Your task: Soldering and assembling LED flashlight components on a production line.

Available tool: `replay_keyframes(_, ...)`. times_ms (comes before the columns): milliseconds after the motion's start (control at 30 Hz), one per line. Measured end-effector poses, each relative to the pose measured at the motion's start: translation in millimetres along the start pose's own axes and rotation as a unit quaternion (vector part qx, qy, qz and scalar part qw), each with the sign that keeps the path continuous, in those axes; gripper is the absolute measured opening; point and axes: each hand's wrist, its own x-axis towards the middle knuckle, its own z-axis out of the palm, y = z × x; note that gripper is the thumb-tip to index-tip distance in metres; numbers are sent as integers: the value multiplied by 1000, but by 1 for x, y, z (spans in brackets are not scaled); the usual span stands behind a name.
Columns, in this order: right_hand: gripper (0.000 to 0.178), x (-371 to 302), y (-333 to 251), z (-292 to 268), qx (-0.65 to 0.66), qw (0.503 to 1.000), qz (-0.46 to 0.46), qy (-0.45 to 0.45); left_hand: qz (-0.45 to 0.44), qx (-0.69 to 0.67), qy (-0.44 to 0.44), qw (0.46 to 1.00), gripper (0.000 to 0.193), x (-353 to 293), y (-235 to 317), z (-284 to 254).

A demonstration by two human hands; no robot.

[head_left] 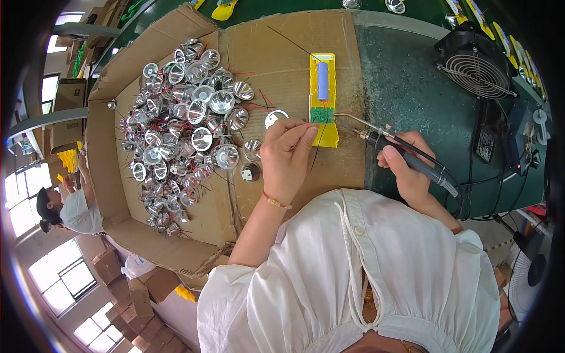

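Head view: green circuit board (321, 116) lies in the yellow housing (331, 139), just beside the purple battery (322, 82). Left hand (285, 156) pinches narrowly near it; whether on a wire, I cannot tell. Right hand (409, 170) holds the soldering iron (428, 170); better keep its tip steady, away from fingertips.

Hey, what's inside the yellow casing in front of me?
The yellow casing holds a bluish-purple cylindrical battery, with a green circuit board just below it in the picture. Whatever lies underneath the battery and board is covered, so I can't see it.
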Motion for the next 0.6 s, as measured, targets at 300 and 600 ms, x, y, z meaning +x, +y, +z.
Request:
replay_keyframes(300,13,3,1,4,-31,999,21,-5,24,176,-138,974,10,16,6,1)
replay_keyframes(600,12,7,4,2,-52,998,6,-29,18,193,-144,970,10,19,2,4)
